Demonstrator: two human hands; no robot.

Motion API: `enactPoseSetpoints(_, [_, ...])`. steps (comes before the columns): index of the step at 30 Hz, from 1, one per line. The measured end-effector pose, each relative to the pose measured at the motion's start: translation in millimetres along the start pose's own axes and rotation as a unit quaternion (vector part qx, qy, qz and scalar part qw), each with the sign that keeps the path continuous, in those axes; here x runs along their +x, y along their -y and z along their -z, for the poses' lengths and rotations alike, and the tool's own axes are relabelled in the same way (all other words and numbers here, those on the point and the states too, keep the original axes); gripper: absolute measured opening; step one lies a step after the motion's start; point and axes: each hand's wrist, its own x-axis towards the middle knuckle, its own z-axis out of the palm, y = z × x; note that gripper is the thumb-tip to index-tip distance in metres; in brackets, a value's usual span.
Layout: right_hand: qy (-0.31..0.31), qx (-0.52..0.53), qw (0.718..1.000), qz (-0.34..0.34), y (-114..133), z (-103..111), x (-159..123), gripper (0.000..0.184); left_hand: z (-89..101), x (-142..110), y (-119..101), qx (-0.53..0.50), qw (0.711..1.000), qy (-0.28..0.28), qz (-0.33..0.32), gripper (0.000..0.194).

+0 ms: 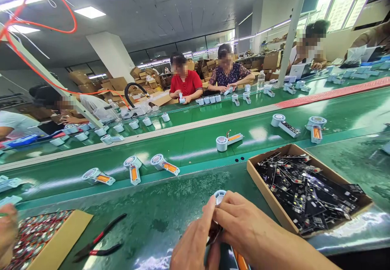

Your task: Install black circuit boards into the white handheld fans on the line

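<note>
Unit (219, 196), grasped in left hand (195, 239) and right hand (243, 217) by near edge of surface (148, 229), has orange cell (240, 260) in, remaining steps unclear.

Light-blue device (219, 197) mostly hidden by left hand (193, 241) and right hand (239, 219). Dark piece (214, 233) between them too obscured to identify. Left hand cut off by bottom edge. Co-worker's hand (7, 231) blurred, cut off at left edge; carton (62, 243) beside it also cropped. Lower circuit boards (304, 192) buried.
</note>
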Motion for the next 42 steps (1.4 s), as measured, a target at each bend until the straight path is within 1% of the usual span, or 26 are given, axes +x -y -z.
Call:
enactPoseSetpoints(1, [-0.009,0.005,1.000,-0.004,-0.7,0.6,3.0,0.030,0.3,6.2,0.6,-0.037,0.999,0.011,0.014,0.045])
enactPoseSetpoints(2, [-0.029,0.014,0.999,-0.023,-3.3,-0.2,5.3,0.030,-0.8,12.5,3.1,-0.086,0.995,0.032,0.038,0.048])
enactPoseSetpoints(3, [-0.063,0.025,0.996,-0.057,-7.2,-1.8,6.8,0.033,-3.2,18.5,7.1,-0.140,0.986,0.066,0.068,0.054])
enactPoseSetpoints(5, [-0.132,0.051,0.980,-0.139,-16.6,-5.2,7.0,0.047,-11.0,28.3,17.6,-0.235,0.953,0.155,0.114,0.072])
enactPoseSetpoints(6, [-0.154,0.064,0.970,-0.175,-21.0,-6.3,5.8,0.055,-15.8,31.3,23.0,-0.262,0.937,0.194,0.123,0.078])
enactPoseSetpoints(7, [-0.167,0.076,0.961,-0.206,-24.6,-6.9,3.8,0.058,-20.9,32.7,28.2,-0.269,0.929,0.221,0.127,0.079])
enactPoseSetpoints(8, [-0.171,0.092,0.952,-0.236,-27.4,-6.8,1.0,0.056,-25.8,32.6,32.9,-0.262,0.928,0.231,0.128,0.076])
enactPoseSetpoints(9, [-0.167,0.121,0.942,-0.266,-29.2,-6.3,-2.5,0.049,-30.5,31.3,37.1,-0.251,0.932,0.228,0.128,0.071])
enactPoseSetpoints(12, [-0.130,0.249,0.891,-0.358,-30.7,-3.0,-16.1,0.015,-40.5,24.1,46.6,-0.236,0.940,0.202,0.143,0.066])
enactPoseSetpoints(13, [-0.114,0.264,0.878,-0.381,-30.8,-1.6,-21.2,0.011,-42.1,22.1,48.4,-0.239,0.938,0.200,0.150,0.067])
enactPoseSetpoints(14, [-0.100,0.247,0.879,-0.395,-31.0,-0.3,-26.3,0.012,-43.0,20.6,49.3,-0.240,0.937,0.200,0.155,0.067])
enactPoseSetpoints(15, [-0.088,0.199,0.894,-0.391,-31.8,1.0,-31.1,0.015,-43.2,19.8,49.3,-0.239,0.937,0.200,0.158,0.066])
enactPoseSetpoints(16, [-0.076,0.127,0.917,-0.371,-33.1,1.8,-35.6,0.017,-42.8,19.6,48.4,-0.234,0.938,0.200,0.156,0.065])
enactPoseSetpoints(18, [-0.051,-0.029,0.953,-0.296,-37.2,2.3,-42.9,0.017,-41.3,20.5,45.1,-0.221,0.942,0.204,0.146,0.063])
enactPoseSetpoints(19, [-0.040,-0.093,0.963,-0.251,-39.6,1.8,-45.5,0.015,-40.7,21.1,43.3,-0.214,0.944,0.205,0.143,0.062])
enactPoseSetpoints(21, [-0.024,-0.182,0.968,-0.172,-43.2,0.2,-48.8,0.018,-40.8,21.4,41.0,-0.211,0.945,0.203,0.143,0.061])
enactPoseSetpoints(23, [-0.009,-0.234,0.965,-0.117,-42.4,-0.3,-50.1,0.024,-43.2,20.2,41.4,-0.228,0.943,0.191,0.152,0.060])
enactPoseSetpoints(26, [0.028,-0.266,0.961,-0.068,-30.7,4.0,-50.5,0.013,-49.4,16.4,45.2,-0.271,0.928,0.173,0.188,0.061])
enactPoseSetpoints(29, [0.054,-0.260,0.964,-0.031,-15.6,9.0,-51.0,0.043,-53.5,13.5,47.2,-0.295,0.919,0.157,0.211,0.061])
enactPoseSetpoints(30, [0.055,-0.259,0.964,-0.028,-12.6,8.9,-51.5,0.044,-53.7,13.1,46.8,-0.294,0.920,0.151,0.211,0.061])
enactPoseSetpoints(33, [0.047,-0.258,0.964,-0.045,-11.8,1.3,-54.6,0.032,-51.0,13.5,43.4,-0.272,0.929,0.144,0.203,0.059])
enactPoseSetpoints(36, [0.013,-0.219,0.973,-0.074,-16.9,-11.0,-58.4,0.031,-48.2,14.0,40.4,-0.251,0.935,0.147,0.203,0.058])
enactPoseSetpoints(38, [-0.012,-0.168,0.978,-0.124,-17.3,-16.4,-58.2,0.030,-49.3,13.2,40.3,-0.266,0.931,0.141,0.207,0.058])
enactPoseSetpoints(39, [-0.012,-0.132,0.979,-0.155,-16.1,-17.3,-56.7,0.026,-50.7,12.3,40.7,-0.283,0.926,0.136,0.211,0.058])
enactPoseSetpoints(40, [-0.002,-0.091,0.978,-0.188,-14.1,-16.9,-54.2,0.023,-52.5,11.3,41.2,-0.300,0.920,0.130,0.215,0.057])
enactPoseSetpoints(42, [0.045,-0.009,0.967,-0.249,-9.3,-13.1,-47.4,0.019,-56.1,9.4,41.6,-0.325,0.911,0.122,0.224,0.056])
